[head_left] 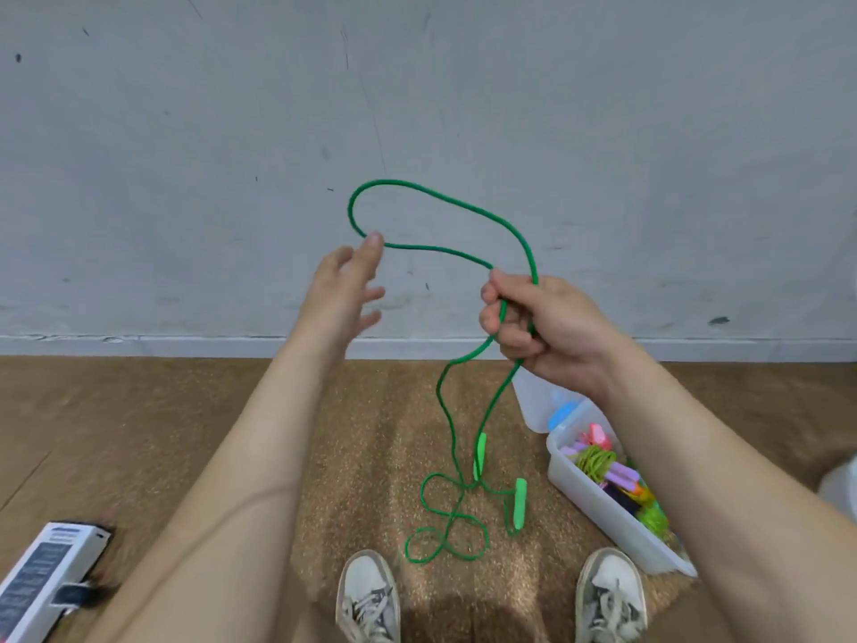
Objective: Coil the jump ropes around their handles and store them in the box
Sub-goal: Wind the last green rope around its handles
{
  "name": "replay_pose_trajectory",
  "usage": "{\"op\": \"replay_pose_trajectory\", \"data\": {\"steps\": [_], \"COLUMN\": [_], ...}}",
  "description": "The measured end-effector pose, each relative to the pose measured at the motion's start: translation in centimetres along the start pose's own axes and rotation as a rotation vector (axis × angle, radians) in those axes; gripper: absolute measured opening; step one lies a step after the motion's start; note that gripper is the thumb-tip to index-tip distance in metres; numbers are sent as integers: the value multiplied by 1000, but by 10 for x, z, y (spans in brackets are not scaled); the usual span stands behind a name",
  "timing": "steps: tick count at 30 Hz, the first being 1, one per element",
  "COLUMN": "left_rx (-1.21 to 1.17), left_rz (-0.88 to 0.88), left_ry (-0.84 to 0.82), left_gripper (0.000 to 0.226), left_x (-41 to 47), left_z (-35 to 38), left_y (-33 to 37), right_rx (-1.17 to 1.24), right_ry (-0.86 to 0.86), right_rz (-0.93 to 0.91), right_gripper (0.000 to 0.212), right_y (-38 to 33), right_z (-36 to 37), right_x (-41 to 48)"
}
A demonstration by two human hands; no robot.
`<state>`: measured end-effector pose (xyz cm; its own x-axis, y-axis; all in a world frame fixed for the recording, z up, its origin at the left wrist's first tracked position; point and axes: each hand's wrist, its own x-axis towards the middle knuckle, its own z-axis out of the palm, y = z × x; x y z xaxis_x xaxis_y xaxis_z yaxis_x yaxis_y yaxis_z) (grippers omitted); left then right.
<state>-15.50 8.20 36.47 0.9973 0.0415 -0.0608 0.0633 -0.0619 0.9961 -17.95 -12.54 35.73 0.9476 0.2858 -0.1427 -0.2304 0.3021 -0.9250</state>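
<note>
A green jump rope (445,206) forms a loop in the air in front of the wall. My right hand (533,327) grips two strands of it in a fist. My left hand (348,285) is raised with fingers straight; its fingertip touches the loop's left bend. Below my right hand the strands hang to the floor, where slack rope lies in loose curls (445,536). One light green handle (480,456) hangs just above the floor, the other handle (519,503) lies beside it. A clear plastic box (598,508) with several coiled ropes stands at the right.
The box's lid (533,401) leans open behind it. A white cardboard carton (41,577) lies at the lower left. My two white sneakers (368,596) stand on the brown carpet (185,433). A grey wall (417,85) rises close ahead.
</note>
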Motion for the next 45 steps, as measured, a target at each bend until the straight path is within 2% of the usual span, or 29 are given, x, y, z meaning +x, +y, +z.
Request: {"op": "replay_pose_trajectory", "data": {"steps": [1, 2, 4, 5, 6, 7, 8, 10, 11, 13, 15, 17, 20, 21, 23, 25, 26, 27, 29, 30, 33, 35, 38, 41, 43, 45], "left_rx": [22, 93, 312, 439, 533, 560, 534, 298, 165, -103, -312, -483, -739, -802, -882, -806, -627, -342, 201, 308, 204, 198, 202, 165, -16, -262], "left_rz": [-40, -57, -63, -23, 33, 61, 40, -51, -50, -9, 38, 68, 144, 173, 179, 73, -18, -111, -242, -290, -305, -241, -207, -199, -198, -217], "left_ry": [-167, -358, -714, -831, -877, -878, -845, -693, -594, -393, -198, -13, 233, 296, 367, 357, 327, 268, 40, -129, -623, -749, -752, -668, -588, -493], "left_gripper": [70, 65, 42, 29, 16, 14, 21, 28, 28, 28, 29, 29, 29, 29, 29, 32, 37, 47, 71, 78, 79, 69, 29, 23, 20, 19], "left_x": [-6, -15, -33, -39, -42, -44, -44, -41, -38, -29, -18, -6, 13, 18, 25, 28, 29, 26, 14, 5, -25, -35, -36, -32, -30, -26], "left_z": [8, 18, 41, 50, 56, 58, 57, 51, 49, 47, 41, 28, -7, -19, -36, -40, -39, -35, -22, -13, 17, 31, 36, 34, 35, 34], "left_y": [-6, -13, -32, -41, -47, -48, -44, -30, -20, -7, 4, 12, 16, 16, 11, 5, 0, -6, -15, -16, -11, -14, -27, -30, -27, -20], "right_rx": [150, 260, 403, 453, 496, 527, 532, 394, 272, 31, -221, -525, -977, -1048, -986, -740, -581, -432, -230, -165, -72, -33, -122, -396, -408, -370], "right_ry": [26, 33, 8, -2, 4, 26, 62, 115, 83, -161, -446, -594, -629, -619, -584, -524, -471, -407, -259, -191, -59, 24, 166, 274, 212, 44], "right_rz": [-10, -17, -20, -19, -24, -33, -37, 8, 64, 202, 320, 385, 543, 596, 640, 596, 542, 469, 308, 247, 149, 105, 73, 93, 173, 284], "right_gripper": [29, 28, 28, 28, 27, 27, 27, 45, 61, 75, 66, 47, 24, 23, 24, 28, 29, 29, 29, 29, 29, 28, 30, 38, 55, 74], "right_y": [-5, -11, -18, -21, -22, -23, -23, -18, -12, 5, 27, 45, 56, 55, 50, 42, 37, 31, 22, 18, 11, 8, 5, 4, 4, 9], "right_z": [0, -1, -2, -4, -6, -7, -9, -12, -12, -6, 1, 1, -13, -19, -25, -22, -17, -12, -4, -1, 2, 1, -1, -8, -12, -14], "right_x": [2, 4, 7, 8, 9, 10, 11, 11, 10, 6, 2, -3, -5, -7, -11, -14, -16, -16, -13, -10, -1, 2, 6, 9, 8, 7]}}
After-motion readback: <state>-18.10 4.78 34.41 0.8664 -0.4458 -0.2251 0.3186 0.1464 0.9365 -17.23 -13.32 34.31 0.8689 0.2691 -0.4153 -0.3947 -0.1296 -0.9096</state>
